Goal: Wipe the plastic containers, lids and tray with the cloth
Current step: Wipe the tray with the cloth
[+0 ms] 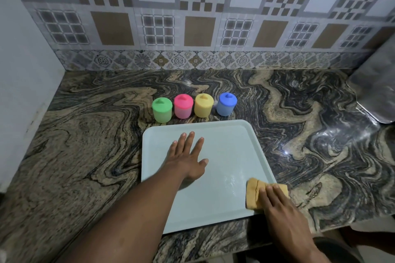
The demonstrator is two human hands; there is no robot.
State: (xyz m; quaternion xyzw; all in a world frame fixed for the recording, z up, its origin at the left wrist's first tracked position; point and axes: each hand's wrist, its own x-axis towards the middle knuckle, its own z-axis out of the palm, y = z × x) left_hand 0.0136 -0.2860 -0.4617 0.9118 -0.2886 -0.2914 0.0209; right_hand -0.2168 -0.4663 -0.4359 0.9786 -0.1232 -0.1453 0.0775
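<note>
A pale blue tray [230, 145] lies flat on the granite counter. My left hand [188, 156] presses on it with fingers spread straight. My right hand [277, 205] lies flat on a folded yellow cloth [253, 194] at the tray's near right edge. Behind the tray stand lidded plastic containers in a row: green [162, 110], pink [183, 106], yellow [203, 105] and blue [226, 104]. All their lids are on.
The swirled granite counter [85, 145] ends at a tiled wall behind and a plain wall on the left. A shiny steel object [376, 92] sits at the far right. The counter's front edge runs below the tray.
</note>
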